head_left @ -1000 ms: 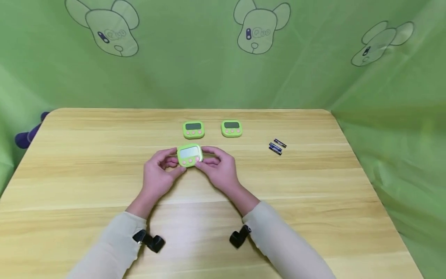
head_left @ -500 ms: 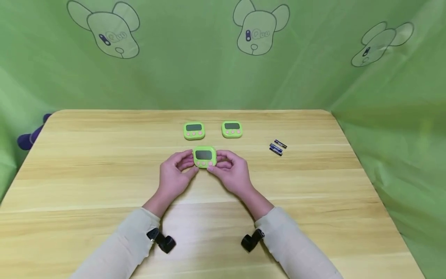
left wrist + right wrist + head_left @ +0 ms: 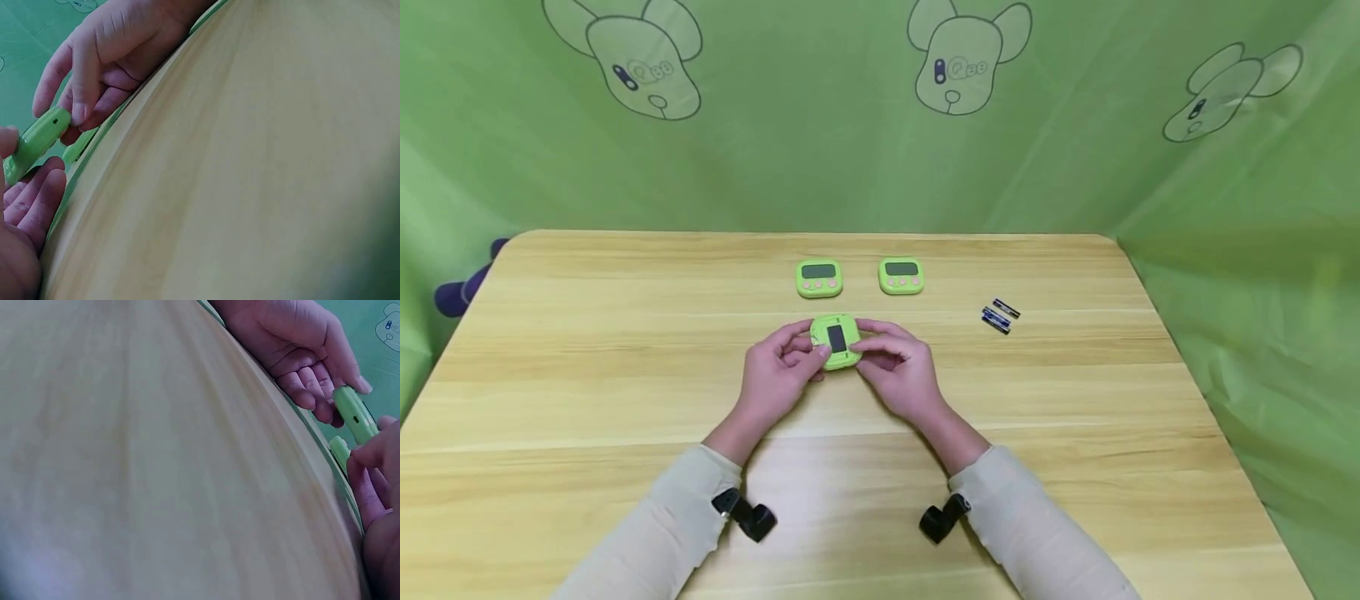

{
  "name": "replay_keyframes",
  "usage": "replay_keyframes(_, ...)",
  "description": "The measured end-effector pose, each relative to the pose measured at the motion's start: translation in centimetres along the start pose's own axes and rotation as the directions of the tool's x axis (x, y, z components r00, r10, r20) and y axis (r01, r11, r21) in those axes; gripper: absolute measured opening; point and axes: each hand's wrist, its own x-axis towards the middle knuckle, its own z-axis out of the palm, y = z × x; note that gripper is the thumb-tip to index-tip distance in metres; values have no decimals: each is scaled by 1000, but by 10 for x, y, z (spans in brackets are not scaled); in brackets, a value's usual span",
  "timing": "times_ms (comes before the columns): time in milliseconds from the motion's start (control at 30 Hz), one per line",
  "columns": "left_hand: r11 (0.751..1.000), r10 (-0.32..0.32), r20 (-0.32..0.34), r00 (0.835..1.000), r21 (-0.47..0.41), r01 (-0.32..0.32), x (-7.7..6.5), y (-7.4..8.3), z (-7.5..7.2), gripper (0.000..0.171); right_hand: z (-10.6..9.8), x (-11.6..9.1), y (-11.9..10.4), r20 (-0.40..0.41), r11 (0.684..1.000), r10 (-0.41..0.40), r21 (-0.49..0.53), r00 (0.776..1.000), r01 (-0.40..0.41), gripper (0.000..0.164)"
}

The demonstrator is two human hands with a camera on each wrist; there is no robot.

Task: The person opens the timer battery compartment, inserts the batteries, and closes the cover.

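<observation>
Between both hands is a green digital timer [image 3: 837, 338], its back turned up in the head view, with a dark rectangle in the middle. My left hand [image 3: 772, 377] grips its left side, thumb over the back. On the right edge, my right hand [image 3: 901, 372] holds it with thumb and fingers. Seen edge-on in the left wrist view, the timer [image 3: 42, 139] shows a small dark slot. The right wrist view shows the timer [image 3: 356, 415] from its side too, pinched at both ends. Its screen and buttons are hidden, facing away.
Two matching green timers, one left [image 3: 819, 279] and one right [image 3: 901, 277], lie screen up near the table's far edge. Several dark blue batteries [image 3: 996, 320] lie to the right. A green curtain [image 3: 820, 150] hangs behind the wooden table [image 3: 587, 375].
Both hands have moved right with the timer, then turned it over, so its back has replaced the screen side. The other timers and the batteries stay where they were.
</observation>
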Motion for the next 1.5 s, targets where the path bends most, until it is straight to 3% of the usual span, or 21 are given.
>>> replay_keyframes(133,1000,10,19,1000,25,-11,1,-1,-1,46,0,3,-12,-6,991,131,39,991,-131,43)
replay_keyframes(200,999,19,27,999,50,-20,1,-1,-1,46,1,5,-16,-13,986,168,3,986,-168,45)
replay_keyframes(500,979,25,91,996,197,-43,3,0,1,45,2,9,-17,-2,979,189,-71,982,-189,31)
replay_keyframes(600,983,15,90,996,183,-31,2,4,3,44,2,10,-19,-4,977,201,-68,980,-201,31)
replay_keyframes(833,982,23,80,997,185,-37,3,2,4,41,-3,9,16,-34,972,233,-13,972,-234,31)
replay_keyframes(1000,983,27,52,998,183,-36,3,1,3,40,-4,10,19,-77,976,219,3,973,-220,26)
replay_keyframes(1133,992,17,25,1000,122,-20,4,-2,-1,41,-4,10,20,-132,975,214,-26,968,-219,20)
replay_keyframes(1333,996,3,18,1000,87,-5,5,-4,-6,42,-10,10,16,-131,950,309,8,942,-311,33)
replay_keyframes(1500,994,3,30,1000,108,-6,4,-2,-6,42,-23,10,14,-132,926,343,-115,930,-358,36)
